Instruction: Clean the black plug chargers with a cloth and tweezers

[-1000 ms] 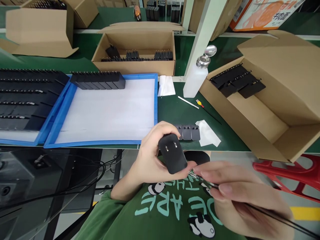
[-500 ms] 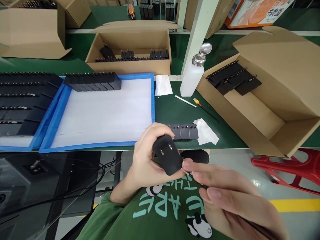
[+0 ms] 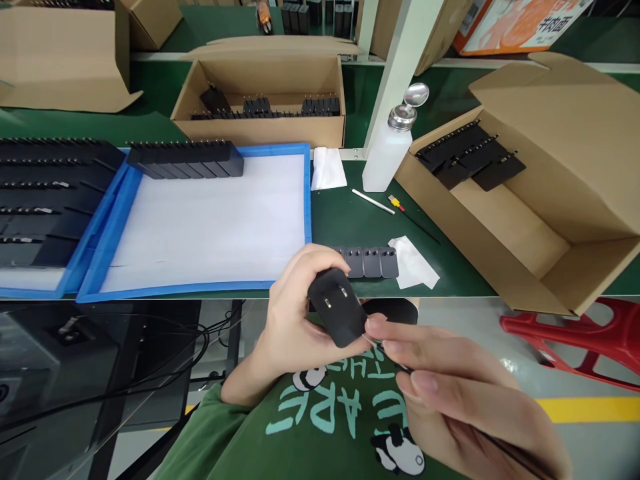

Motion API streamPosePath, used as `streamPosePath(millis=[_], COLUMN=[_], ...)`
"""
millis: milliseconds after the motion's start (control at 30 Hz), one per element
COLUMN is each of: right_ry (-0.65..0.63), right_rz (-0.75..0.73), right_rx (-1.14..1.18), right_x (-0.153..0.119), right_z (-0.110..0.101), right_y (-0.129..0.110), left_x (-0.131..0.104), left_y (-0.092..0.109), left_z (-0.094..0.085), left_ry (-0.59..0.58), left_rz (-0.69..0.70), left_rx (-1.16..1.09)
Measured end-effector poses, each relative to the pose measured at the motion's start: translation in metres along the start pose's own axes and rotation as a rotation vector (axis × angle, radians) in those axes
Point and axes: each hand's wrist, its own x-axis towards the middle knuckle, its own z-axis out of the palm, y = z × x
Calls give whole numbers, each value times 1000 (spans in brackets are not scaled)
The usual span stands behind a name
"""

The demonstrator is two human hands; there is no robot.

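Observation:
My left hand (image 3: 293, 320) is wrapped around a black plug-in power adapter (image 3: 336, 320), whose two flat metal prongs face up toward me. Between the fingertips of my right hand (image 3: 465, 387) is a thin dark tool (image 3: 407, 369) with a narrow metal tip; its exact kind is partly hidden by my fingers. That tip meets the lower right end of the adapter, and my right index fingertip rests against the same end. Just beyond my left hand, a short row of black adapters (image 3: 371, 263) lies at the bench's front edge, partly covered by the hand.
A blue-edged tray (image 3: 200, 233) holds an adapter row at its back; another filled tray (image 3: 30, 220) is left. Open cartons with adapters stand behind (image 3: 260, 133) and right (image 3: 465, 227). A white pump bottle (image 3: 385, 157), white stick (image 3: 373, 201), cable (image 3: 413, 217) and wipes (image 3: 414, 261) lie between.
Both hands keep their hold, with the tool's tip still at the adapter's end. Only a slight shift of the view and of the adapter shows.

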Motion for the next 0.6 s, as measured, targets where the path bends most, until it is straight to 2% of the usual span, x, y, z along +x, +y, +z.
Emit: streamPosePath(millis=[100, 200, 233, 300, 400, 433, 500, 600], right_ry=[43, 247, 275, 199, -74, -121, -141, -95], right_rz=[30, 145, 156, 117, -15, -46, -74, -61], right_rx=[4, 13, 12, -3, -13, -13, -19, -48], right_x=[1, -1, -2, -3, -5, -5, -6, -5], right_z=[11, 23, 24, 19, 3, -2, -8, -9], right_y=[-7, -14, -15, -13, -3, 1, 6, 8], left_x=[0, 0, 0, 0, 0, 0, 0, 0], left_y=[1, 1, 1, 0, -1, -1, -1, -1], left_z=[-1, -2, -2, -2, -2, -2, -2, -2], left_ry=[-7, -19, -19, -20, -25, -25, -25, -25], left_rz=[6, 13, 16, 21, 25, 25, 24, 15], left_rx=[12, 14, 12, 11, 11, 11, 10, 13])
